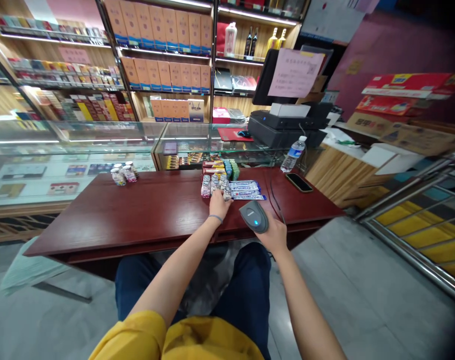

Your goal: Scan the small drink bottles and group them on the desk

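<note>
My left hand (219,204) is closed on a small bottle (227,193) at the front of a group of little bottles (206,186) with silvery caps. In my right hand (274,235) is a grey barcode scanner (254,216) with a blue light on top, held over the table's front edge. Flat blue-and-white packets (246,189) lie just right of the bottles. Behind them are stacked red and yellow packs (213,168) and green ones (232,169). More small bottles (123,174) stand apart at the table's left.
The dark red table (152,210) carries a phone (299,182) and a water bottle (294,154) at the right. Beyond it runs a glass display counter (190,134) with a monitor (265,77). A metal railing (411,192) stands right, a stool (32,265) left.
</note>
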The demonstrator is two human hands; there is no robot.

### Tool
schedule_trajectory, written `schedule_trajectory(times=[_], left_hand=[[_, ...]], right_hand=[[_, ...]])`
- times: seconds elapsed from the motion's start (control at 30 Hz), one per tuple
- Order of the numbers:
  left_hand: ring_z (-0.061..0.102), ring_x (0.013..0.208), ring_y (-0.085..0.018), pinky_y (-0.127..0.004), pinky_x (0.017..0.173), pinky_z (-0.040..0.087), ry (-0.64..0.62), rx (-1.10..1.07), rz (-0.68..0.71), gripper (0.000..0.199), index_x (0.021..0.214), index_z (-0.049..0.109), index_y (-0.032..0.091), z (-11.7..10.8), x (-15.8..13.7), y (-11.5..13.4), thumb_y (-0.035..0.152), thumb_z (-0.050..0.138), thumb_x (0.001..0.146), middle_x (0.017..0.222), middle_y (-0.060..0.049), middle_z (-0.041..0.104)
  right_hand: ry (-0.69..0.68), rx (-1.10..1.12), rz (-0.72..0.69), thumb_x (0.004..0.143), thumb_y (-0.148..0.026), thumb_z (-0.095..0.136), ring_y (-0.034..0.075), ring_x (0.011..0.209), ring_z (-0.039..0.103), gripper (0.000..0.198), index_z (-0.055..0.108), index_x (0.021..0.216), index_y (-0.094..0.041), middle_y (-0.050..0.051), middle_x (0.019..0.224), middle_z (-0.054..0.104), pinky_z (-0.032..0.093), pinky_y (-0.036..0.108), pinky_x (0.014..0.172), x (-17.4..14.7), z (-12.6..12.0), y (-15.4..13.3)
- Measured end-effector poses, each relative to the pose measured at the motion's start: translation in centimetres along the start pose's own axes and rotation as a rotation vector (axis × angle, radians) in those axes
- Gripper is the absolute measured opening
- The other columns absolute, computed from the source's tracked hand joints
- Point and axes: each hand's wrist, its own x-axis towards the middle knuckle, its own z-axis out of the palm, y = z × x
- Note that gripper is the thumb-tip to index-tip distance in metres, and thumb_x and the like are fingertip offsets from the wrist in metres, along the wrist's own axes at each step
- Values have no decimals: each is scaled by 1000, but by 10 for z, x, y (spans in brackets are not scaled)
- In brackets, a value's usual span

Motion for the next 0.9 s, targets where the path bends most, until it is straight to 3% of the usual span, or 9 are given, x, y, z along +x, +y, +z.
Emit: schedule_trajectory(times=[0.3, 0.47, 0.63, 0.73, 0.9], left_hand=[[59, 98, -25, -39, 87, 47, 20, -13, -32, 46, 97, 53, 17, -6, -7, -1, 27, 84, 64, 99, -9, 58], [60, 97, -22, -37, 84, 51, 1, -170, -21, 52, 107, 53, 16, -30, -16, -10, 26, 83, 66, 104, -10, 58], [63, 88, -18, -33, 78, 54, 44, -322, -11, 46, 118, 53, 16, -97, -15, -28, 26, 73, 77, 102, -9, 61], [63, 90, -18, -33, 82, 53, 173, -230, 37, 33, 110, 59, 17, -149, -9, -47, 31, 69, 81, 100, -8, 62], [63, 87, -18, -33, 83, 52, 373, -125, -19, 27, 104, 61, 16, -228, 1, -87, 31, 66, 82, 94, -7, 64]], right_hand=[[-2, -18, 13, 74, -34, 60, 20, 61, 67, 31, 62, 102, -20, 0, 65, 70, 43, 25, 57, -4, 2, -1], [3, 9, 29, 74, -36, 60, 21, 61, 68, 32, 63, 102, -21, 1, 66, 70, 44, 26, 57, 0, 0, -9], [55, 26, -5, 74, -36, 61, 22, 59, 68, 34, 63, 103, -19, 1, 63, 69, 43, 26, 55, 8, 3, -24], [90, 32, -66, 75, -37, 61, 21, 57, 67, 34, 63, 103, -18, 2, 62, 69, 42, 26, 53, 17, 7, -39], [110, 48, -145, 77, -37, 60, 22, 57, 66, 36, 62, 106, -17, 3, 62, 68, 41, 27, 53, 36, 20, -71]])
